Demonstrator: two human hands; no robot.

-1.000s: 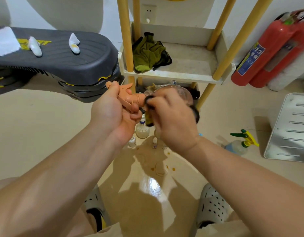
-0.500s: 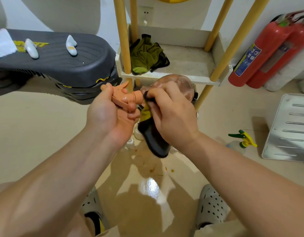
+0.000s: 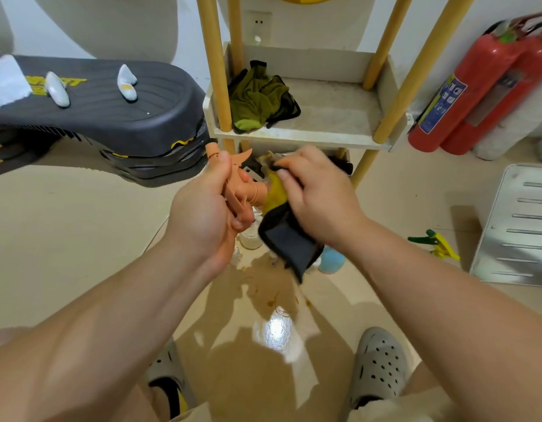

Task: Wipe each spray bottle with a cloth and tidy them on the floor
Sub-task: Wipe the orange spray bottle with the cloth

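The left hand (image 3: 208, 208) is clenched round the orange sprayer (image 3: 242, 184), holding it just below the front of the shelf (image 3: 297, 138). The bottle (image 3: 257, 194) lies roughly level, its long axis running rightward from that fist straight into the right hand (image 3: 318, 196) — which is closed over the cloth (image 3: 289, 239) and pressed on the body, so it does the wiping. Half a second ago the clear body showed above the right hand; now it is covered, and the cloth hangs lower. Another sprayer (image 3: 434, 243) waits on the floor right of the shelf.
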